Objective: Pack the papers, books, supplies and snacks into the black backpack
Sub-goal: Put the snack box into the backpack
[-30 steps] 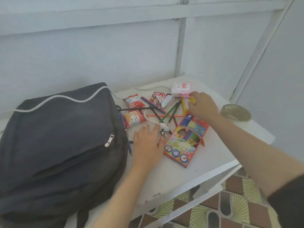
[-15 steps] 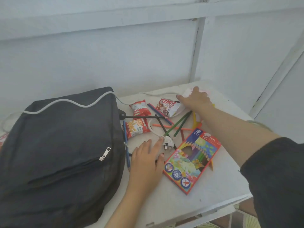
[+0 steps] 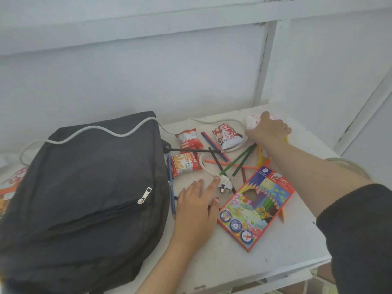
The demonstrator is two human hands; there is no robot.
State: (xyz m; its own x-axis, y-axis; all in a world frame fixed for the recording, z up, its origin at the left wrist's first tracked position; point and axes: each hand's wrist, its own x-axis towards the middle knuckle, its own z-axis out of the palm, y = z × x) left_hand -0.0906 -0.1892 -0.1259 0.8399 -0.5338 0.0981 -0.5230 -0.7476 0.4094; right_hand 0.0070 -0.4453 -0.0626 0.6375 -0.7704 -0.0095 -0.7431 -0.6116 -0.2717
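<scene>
Head view: black backpack (image 3: 84, 187) lying flat on the left of the white table (image 3: 286, 247), front-pocket zip pull (image 3: 144, 195) drawn closed, no opening in sight, white cable (image 3: 101, 131) draped across its upper edge. Left hand (image 3: 196, 209) flat on the table just beside the backpack, fingers straight and slightly spread, one fingertip touching the white plug (image 3: 223, 183). Right hand (image 3: 268, 130) stretched to the far corner, fingers curled over a white-and-pink packet (image 3: 252, 122); looks like a grip being taken. Between the two hands: snack packets (image 3: 187, 141), loose coloured pencils (image 3: 237, 164), a pencil box (image 3: 256, 206). For doing this step well: close firmly on the packet, lift clear before drawing back, and pass above the pencils rather than dragging through them; slide the cable off the backpack and open a zip before bringing anything across. Legible: "Luna" and "12" on the pencil box, beside a small blue logo; printing on the snack packets and on the far packet too small to read.
</scene>
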